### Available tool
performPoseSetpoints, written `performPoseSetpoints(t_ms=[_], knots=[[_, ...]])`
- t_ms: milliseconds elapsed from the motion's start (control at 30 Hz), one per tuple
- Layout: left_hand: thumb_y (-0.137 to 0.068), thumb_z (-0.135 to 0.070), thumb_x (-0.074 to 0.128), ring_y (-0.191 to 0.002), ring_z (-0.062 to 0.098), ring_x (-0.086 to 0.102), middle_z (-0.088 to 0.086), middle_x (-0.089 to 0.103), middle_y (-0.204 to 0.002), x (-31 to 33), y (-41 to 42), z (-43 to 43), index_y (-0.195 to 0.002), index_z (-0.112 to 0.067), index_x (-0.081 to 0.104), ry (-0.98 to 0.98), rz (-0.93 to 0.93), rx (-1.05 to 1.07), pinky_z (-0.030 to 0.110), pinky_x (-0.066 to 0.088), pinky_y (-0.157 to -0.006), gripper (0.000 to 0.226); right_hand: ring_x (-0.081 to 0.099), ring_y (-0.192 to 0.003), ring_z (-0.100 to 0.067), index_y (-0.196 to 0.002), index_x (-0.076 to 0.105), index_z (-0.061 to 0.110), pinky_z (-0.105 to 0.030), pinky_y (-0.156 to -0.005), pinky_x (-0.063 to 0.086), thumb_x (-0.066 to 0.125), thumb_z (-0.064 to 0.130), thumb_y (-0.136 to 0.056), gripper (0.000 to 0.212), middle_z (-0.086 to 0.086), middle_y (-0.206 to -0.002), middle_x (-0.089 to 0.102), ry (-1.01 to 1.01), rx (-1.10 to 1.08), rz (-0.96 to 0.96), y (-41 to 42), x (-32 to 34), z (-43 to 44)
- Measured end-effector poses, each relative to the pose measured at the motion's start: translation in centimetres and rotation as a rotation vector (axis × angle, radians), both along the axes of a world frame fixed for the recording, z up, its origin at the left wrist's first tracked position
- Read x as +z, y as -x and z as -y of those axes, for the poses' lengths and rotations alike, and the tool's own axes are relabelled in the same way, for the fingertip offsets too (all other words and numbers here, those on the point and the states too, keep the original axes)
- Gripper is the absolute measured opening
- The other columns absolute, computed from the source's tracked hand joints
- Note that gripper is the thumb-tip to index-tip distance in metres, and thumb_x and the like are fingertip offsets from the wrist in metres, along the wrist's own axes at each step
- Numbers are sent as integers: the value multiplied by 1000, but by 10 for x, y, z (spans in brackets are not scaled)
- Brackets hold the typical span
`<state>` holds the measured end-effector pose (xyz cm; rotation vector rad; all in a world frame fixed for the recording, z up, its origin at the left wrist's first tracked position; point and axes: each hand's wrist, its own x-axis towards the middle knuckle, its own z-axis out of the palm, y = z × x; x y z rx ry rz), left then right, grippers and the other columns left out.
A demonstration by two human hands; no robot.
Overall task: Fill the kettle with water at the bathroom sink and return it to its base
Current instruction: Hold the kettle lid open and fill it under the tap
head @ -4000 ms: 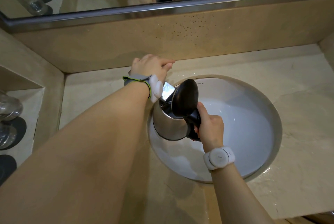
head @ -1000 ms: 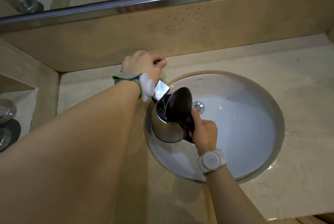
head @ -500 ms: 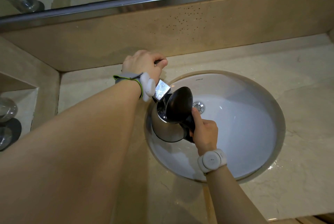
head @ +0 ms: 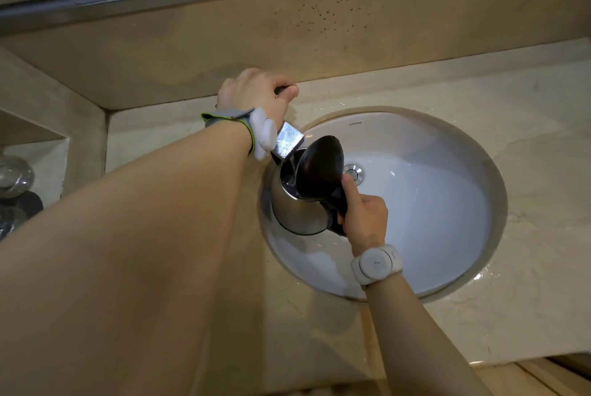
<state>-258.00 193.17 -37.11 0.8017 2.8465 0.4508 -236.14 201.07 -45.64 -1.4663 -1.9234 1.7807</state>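
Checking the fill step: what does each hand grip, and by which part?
The right-hand grip is on the kettle, by its black handle; the left-hand grip is on the faucet lever.

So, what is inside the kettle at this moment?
Through the open mouth of the kettle, a thin stream from the faucet spout enters a dark interior with wet glints. The raised lid covers most of the opening, so the water level cannot be seen.
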Motion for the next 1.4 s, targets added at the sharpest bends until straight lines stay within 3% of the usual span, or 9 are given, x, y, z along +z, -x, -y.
performPoseSetpoints(t_ms=[300, 667, 933, 1167, 1400], knots=[[-90, -56, 42, -92, 23, 55, -7, 61, -94, -5, 4, 0, -97, -40, 67, 10, 8, 0, 31, 30, -70, 30, 45, -34, -6, -26, 45, 20, -30, -59, 41, 58, 50, -95, 76, 4, -30, 42, 9, -18, -8, -1, -1, 2], [-92, -58, 42, -102, 20, 54, -8, 61, -103, -4, 3, -1, -101, -44, 65, 36, -9, 15, 30, 28, -76, 28, 44, -34, -7, -32, 46, 16, -30, -58, 42, 59, 49, -95, 72, 4, -30, 41, 23, -35, -6, 1, -1, 3], [-94, -54, 45, -106, 17, 54, -16, 52, -91, -1, -2, -2, -102, -40, 67, 24, -33, 21, 29, 28, -76, 28, 45, -35, -7, -36, 50, 10, -31, -60, 46, 57, 55, -93, 73, -1, -35, 46, 42, -32, 12, 0, -7, 4], [-94, -54, 46, -108, 17, 53, -16, 52, -92, 0, -3, -2, -104, -40, 68, 10, -43, 28, 28, 28, -78, 28, 43, -33, -6, -28, 43, 19, -30, -59, 42, 58, 52, -95, 76, 4, -31, 42, 42, -40, 14, 1, -10, 4], [-94, -53, 48, -111, 17, 53, -11, 65, -104, 1, -3, -3, -106, -38, 68, -7, -67, 17, 28, 30, -79, 28, 44, -43, -17, -28, 46, 17, -38, -62, 47, 57, 55, -93, 76, 0, -35, 44, 44, -38, 23, 3, -16, 3]])
